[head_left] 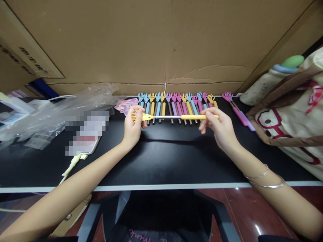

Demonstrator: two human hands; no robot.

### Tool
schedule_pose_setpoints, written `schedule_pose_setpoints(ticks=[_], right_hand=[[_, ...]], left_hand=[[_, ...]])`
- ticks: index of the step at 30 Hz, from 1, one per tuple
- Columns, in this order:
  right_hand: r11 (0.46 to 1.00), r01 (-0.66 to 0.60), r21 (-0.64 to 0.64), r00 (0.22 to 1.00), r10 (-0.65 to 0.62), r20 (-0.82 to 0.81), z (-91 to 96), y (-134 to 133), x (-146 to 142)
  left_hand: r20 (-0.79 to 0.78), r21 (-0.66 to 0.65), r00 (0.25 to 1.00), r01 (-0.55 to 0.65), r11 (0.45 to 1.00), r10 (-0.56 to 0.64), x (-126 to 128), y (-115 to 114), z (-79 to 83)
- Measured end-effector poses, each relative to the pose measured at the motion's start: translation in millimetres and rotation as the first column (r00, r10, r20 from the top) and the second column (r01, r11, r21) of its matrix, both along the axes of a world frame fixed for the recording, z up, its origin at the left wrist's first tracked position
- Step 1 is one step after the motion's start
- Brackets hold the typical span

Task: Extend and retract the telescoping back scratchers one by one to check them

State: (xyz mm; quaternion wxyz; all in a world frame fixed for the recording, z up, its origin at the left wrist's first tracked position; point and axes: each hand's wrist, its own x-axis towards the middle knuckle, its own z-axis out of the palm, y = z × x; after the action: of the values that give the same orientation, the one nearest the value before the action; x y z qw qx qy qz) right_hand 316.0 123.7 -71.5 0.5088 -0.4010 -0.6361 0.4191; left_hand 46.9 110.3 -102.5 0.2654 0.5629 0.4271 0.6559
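One large brown cardboard surface (161, 40) stands behind everything, and before it we see the black table (171, 161) with its pale front edge. At the right side there is a cream cloth bag (302, 114) with brown trim; at the left side lies crumpled clear plastic (75, 104). Near the cardboard we find a row of back scratchers (179, 108), blue, yellow, purple and pink, with their claws toward the cardboard. A pale bottle (262, 82) with a green top leans beside the cloth bag.

We hold one yellow back scratcher (193, 117) almost level above the table, in front of the row. Our left hand (132, 129) is closed around its claw head, and our right hand (222, 126) pinches the end of its handle between thumb and fingers. Well to the left lies a phone (88, 134), its face blurred. Just behind our left hand is a pink card (126, 106). Two thin bracelets (267, 187) circle our right forearm.
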Motion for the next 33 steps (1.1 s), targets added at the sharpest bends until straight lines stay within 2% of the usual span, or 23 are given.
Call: schedule_pose_setpoints(ticks=[6,8,13,18,21,24,26,29,31,33], right_hand=[[0.991,0.069,0.111,0.991,-0.081,0.105,-1.8,10,4],[0.979,0.075,0.192,0.976,-0.112,0.189,-1.5,10,5],[0.9,0.04,0.434,0.828,-0.273,0.489,3.8,4,9],[0.842,-0.022,0.539,0.724,-0.358,0.589,4.1,5,12],[0.842,-0.112,0.527,0.649,-0.34,0.681,3.6,10,16],[0.885,-0.166,0.436,0.578,-0.271,0.77,7.2,12,23],[0.912,-0.184,0.365,0.557,-0.209,0.804,11.5,13,29],[0.935,-0.209,0.286,0.57,-0.122,0.813,17.9,12,37],[0.94,-0.225,0.257,0.568,-0.088,0.818,20.6,12,41],[0.943,-0.236,0.234,0.56,-0.065,0.826,21.4,12,43]], left_hand=[[-0.035,0.0,0.999,0.023,1.0,-0.023,-2,1,2.1],[-0.023,-0.004,0.999,0.022,1.0,-0.022,-5,3,2.5],[-0.004,0.022,1.0,-0.007,1.0,0.007,-11,5,5.0],[-0.052,0.029,0.998,-0.045,0.999,0.047,-10,2,5.9],[-0.133,-0.021,0.99,-0.044,0.999,0.041,-12,2,8.0],[-0.277,-0.126,0.958,0.039,0.991,-0.073,-23,5,19.0],[-0.382,-0.201,0.904,0.122,0.972,-0.193,-33,6,31.9],[-0.471,-0.279,0.813,0.231,0.932,-0.342,-45,1,53.0],[-0.525,-0.324,0.755,0.25,0.912,-0.393,-48,-4,63.1],[-0.598,-0.373,0.689,0.212,0.903,-0.409,-48,-11,67.5]])
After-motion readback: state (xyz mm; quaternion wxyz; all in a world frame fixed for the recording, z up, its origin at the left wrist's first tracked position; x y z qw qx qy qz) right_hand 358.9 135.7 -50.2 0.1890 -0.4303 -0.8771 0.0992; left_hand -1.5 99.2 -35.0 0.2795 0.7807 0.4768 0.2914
